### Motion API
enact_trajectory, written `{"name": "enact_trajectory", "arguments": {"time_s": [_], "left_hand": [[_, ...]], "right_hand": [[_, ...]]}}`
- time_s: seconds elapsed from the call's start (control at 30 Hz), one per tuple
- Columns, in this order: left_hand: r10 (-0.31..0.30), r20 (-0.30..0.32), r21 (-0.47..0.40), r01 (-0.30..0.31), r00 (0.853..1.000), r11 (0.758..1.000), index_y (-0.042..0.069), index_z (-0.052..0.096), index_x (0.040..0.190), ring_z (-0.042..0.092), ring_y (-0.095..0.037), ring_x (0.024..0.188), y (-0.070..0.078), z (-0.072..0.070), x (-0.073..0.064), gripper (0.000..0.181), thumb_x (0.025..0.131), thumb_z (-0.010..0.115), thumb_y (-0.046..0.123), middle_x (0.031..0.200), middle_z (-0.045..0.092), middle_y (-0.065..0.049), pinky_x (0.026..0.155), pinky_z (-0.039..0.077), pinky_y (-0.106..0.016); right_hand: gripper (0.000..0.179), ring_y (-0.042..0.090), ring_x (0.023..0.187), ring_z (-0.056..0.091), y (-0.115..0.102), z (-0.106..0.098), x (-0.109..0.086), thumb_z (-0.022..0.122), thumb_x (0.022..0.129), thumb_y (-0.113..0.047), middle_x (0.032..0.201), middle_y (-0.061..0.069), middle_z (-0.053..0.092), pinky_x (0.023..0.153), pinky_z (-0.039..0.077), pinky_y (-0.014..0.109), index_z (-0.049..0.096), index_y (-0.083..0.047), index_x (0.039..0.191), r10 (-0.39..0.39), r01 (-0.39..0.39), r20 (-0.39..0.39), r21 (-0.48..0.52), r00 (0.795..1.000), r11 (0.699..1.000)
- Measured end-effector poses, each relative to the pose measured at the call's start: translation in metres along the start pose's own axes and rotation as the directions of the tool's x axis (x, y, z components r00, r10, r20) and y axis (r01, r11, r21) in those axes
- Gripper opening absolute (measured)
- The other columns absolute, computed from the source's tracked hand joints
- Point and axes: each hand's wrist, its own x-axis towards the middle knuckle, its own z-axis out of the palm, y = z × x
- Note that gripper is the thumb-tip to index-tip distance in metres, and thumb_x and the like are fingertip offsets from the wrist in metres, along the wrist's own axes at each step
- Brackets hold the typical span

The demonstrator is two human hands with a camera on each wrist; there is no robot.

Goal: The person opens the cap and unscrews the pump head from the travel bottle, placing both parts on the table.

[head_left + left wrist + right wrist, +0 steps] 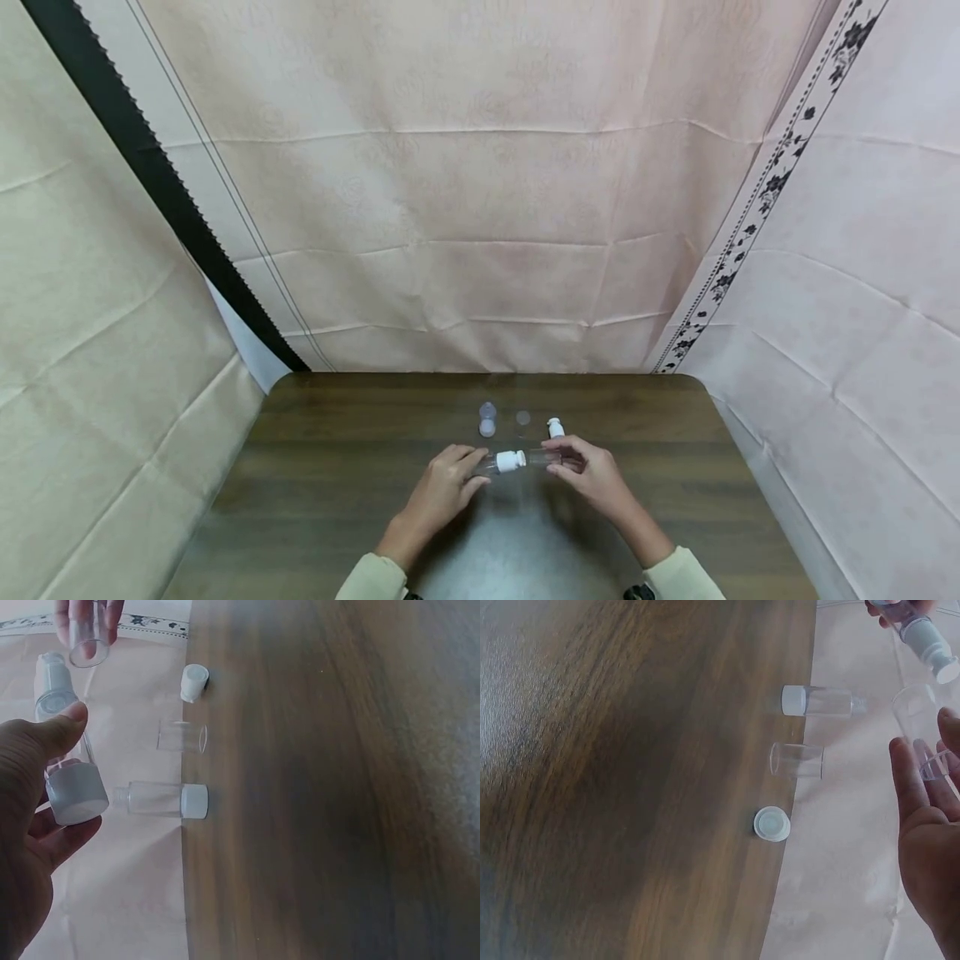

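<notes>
My left hand (pixel 441 487) grips a small clear bottle with a white pump top (pixel 512 461) and a white base (pixel 78 793). It is held sideways above the table, its pump end pointing right. In my right hand (pixel 597 482) a clear cylindrical cap (pixel 915 712) is held between thumb and fingers, its mouth turned toward the pump. Pump and cap are close together in the head view, with a gap between them in the left wrist view. Fingers hide part of the cap's far end.
Toward the back of the brown table (pixel 337 467) stand a second clear bottle with a white base (pixel 154 799), another clear cap (pixel 799 761) and a loose white pump top (pixel 555 427). Cloth (pixel 480 208) hangs behind the table and along both sides.
</notes>
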Motion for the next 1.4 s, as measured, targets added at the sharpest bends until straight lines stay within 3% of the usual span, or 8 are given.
{"name": "enact_trajectory", "arguments": {"time_s": [0.1, 0.2, 0.37, 0.63, 1.0, 1.2, 1.33, 1.4], "left_hand": [[-0.004, -0.023, -0.007, 0.004, 1.000, 1.000, 0.007, 0.076, 0.117, 0.069, -0.017, 0.093, -0.003, 0.000, -0.002, 0.046, 0.076, 0.092, 0.021, 0.101, 0.074, -0.003, 0.077, 0.060, -0.030], [0.008, -0.045, -0.002, -0.008, 0.999, 1.000, 0.006, 0.076, 0.117, 0.070, -0.018, 0.092, -0.006, 0.000, -0.004, 0.047, 0.077, 0.092, 0.023, 0.101, 0.074, -0.004, 0.077, 0.060, -0.030], [0.025, -0.086, 0.005, -0.025, 0.996, 1.000, 0.005, 0.076, 0.117, 0.069, -0.018, 0.092, -0.011, 0.000, -0.007, 0.048, 0.075, 0.093, 0.022, 0.101, 0.074, -0.005, 0.076, 0.060, -0.029], [0.013, -0.121, -0.002, -0.014, 0.993, 1.000, 0.005, 0.076, 0.117, 0.069, -0.019, 0.090, -0.016, -0.004, -0.008, 0.049, 0.073, 0.094, 0.018, 0.100, 0.074, -0.007, 0.074, 0.061, -0.030], [-0.037, -0.128, -0.055, 0.030, 0.991, 0.998, 0.003, 0.075, 0.120, 0.071, -0.021, 0.092, -0.016, -0.009, -0.008, 0.048, 0.076, 0.093, 0.015, 0.103, 0.075, -0.009, 0.076, 0.061, -0.031], [-0.037, -0.135, -0.047, 0.030, 0.990, 0.998, 0.003, 0.076, 0.119, 0.071, -0.020, 0.091, -0.017, -0.009, -0.008, 0.049, 0.075, 0.093, 0.015, 0.102, 0.075, -0.009, 0.074, 0.062, -0.031], [-0.032, -0.144, -0.042, 0.026, 0.989, 0.999, 0.003, 0.075, 0.119, 0.071, -0.020, 0.091, -0.017, -0.007, -0.009, 0.051, 0.074, 0.094, 0.016, 0.101, 0.075, -0.009, 0.073, 0.062, -0.031], [-0.037, -0.142, -0.046, 0.031, 0.989, 0.998, 0.004, 0.075, 0.120, 0.072, -0.020, 0.091, -0.016, -0.007, -0.010, 0.051, 0.075, 0.094, 0.016, 0.101, 0.075, -0.009, 0.074, 0.062, -0.030]], "right_hand": [[0.034, 0.026, 0.099, 0.074, 0.002, 0.001, 0.001, 0.081, 0.086, 0.000, 0.112, 0.013, 0.076, 0.083, 0.060, 0.021, 0.073, -0.010, 0.118, -0.022, 0.020, -0.012, -0.088, 1.000, 0.996], [0.036, 0.024, 0.095, 0.074, 0.002, 0.003, 0.004, 0.082, 0.085, 0.000, 0.110, 0.010, 0.076, 0.081, 0.062, 0.026, 0.073, -0.011, 0.117, -0.101, 0.099, -0.004, -0.185, 0.995, 0.978], [0.037, 0.023, 0.093, 0.073, 0.003, 0.007, 0.011, 0.083, 0.082, 0.002, 0.113, 0.009, 0.074, 0.079, 0.063, 0.032, 0.073, -0.009, 0.116, -0.231, 0.228, 0.030, -0.313, 0.973, 0.922], [0.039, 0.024, 0.110, 0.071, 0.004, 0.013, 0.020, 0.085, 0.082, -0.001, 0.120, 0.008, 0.072, 0.086, 0.062, 0.039, 0.073, -0.008, 0.119, -0.315, 0.323, 0.095, -0.449, 0.944, 0.833], [0.042, 0.024, 0.109, 0.069, 0.010, 0.023, 0.031, 0.084, 0.085, -0.005, 0.122, 0.008, 0.070, 0.090, 0.060, 0.039, 0.072, -0.007, 0.126, -0.257, 0.309, 0.172, -0.574, 0.951, 0.758], [0.045, 0.026, 0.112, 0.069, 0.017, 0.030, 0.035, 0.084, 0.086, -0.006, 0.124, 0.010, 0.070, 0.091, 0.060, 0.040, 0.070, -0.008, 0.128, -0.274, 0.345, 0.212, -0.626, 0.938, 0.699], [0.042, 0.027, 0.111, 0.069, 0.021, 0.034, 0.037, 0.084, 0.084, -0.005, 0.120, 0.010, 0.071, 0.093, 0.059, 0.041, 0.069, -0.006, 0.124, -0.302, 0.368, 0.215, -0.634, 0.929, 0.680], [0.040, 0.028, 0.111, 0.069, 0.022, 0.035, 0.038, 0.084, 0.084, -0.004, 0.118, 0.011, 0.072, 0.094, 0.059, 0.042, 0.068, -0.005, 0.121, -0.302, 0.367, 0.214, -0.627, 0.929, 0.687]]}}
